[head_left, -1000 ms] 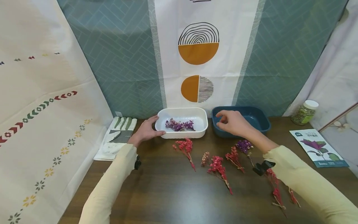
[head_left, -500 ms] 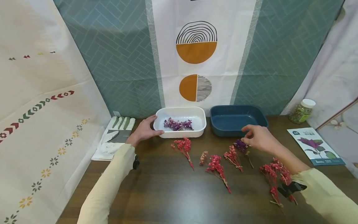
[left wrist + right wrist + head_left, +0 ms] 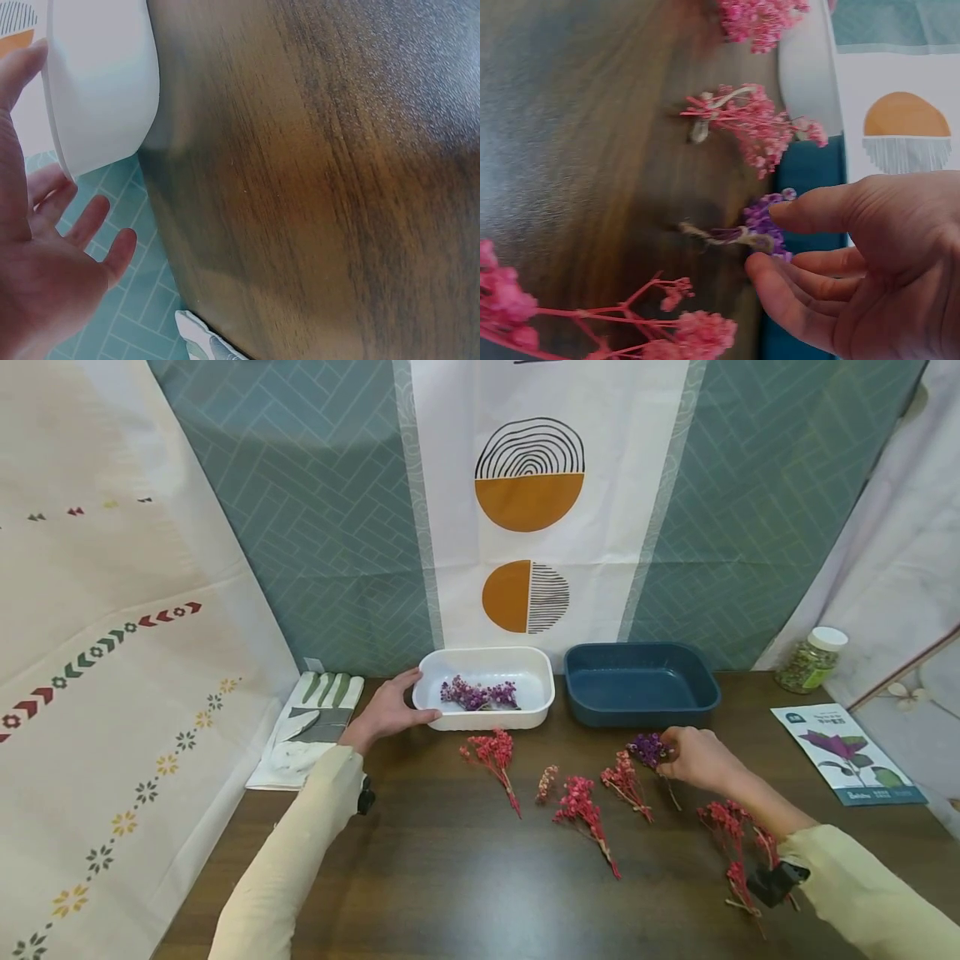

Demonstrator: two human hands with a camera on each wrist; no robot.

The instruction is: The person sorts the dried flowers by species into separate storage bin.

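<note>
My right hand [image 3: 701, 760] has just come down to the purple flowers [image 3: 647, 748] on the counter [image 3: 450, 877], thumb and fingers either side (I can't tell whether they pinch yet), so picking up seems the step in hand. Red flowers [image 3: 624, 777] lie beside them, the blue tub [image 3: 637, 681] just behind. My left hand [image 3: 390, 706] grips the white tub [image 3: 483, 721], holding more purple sprigs [image 3: 480, 696].

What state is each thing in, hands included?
Left hand: grips white tub's end
Right hand: at purple sprig, grip unclear
Purple sprig: outside both tubs
White tub: holds purple flowers
Blue tub: no flowers visible inside
Jar: lid on
Glove: lying flat
Packet: lying flat
Red sprigs: lying on table
</note>
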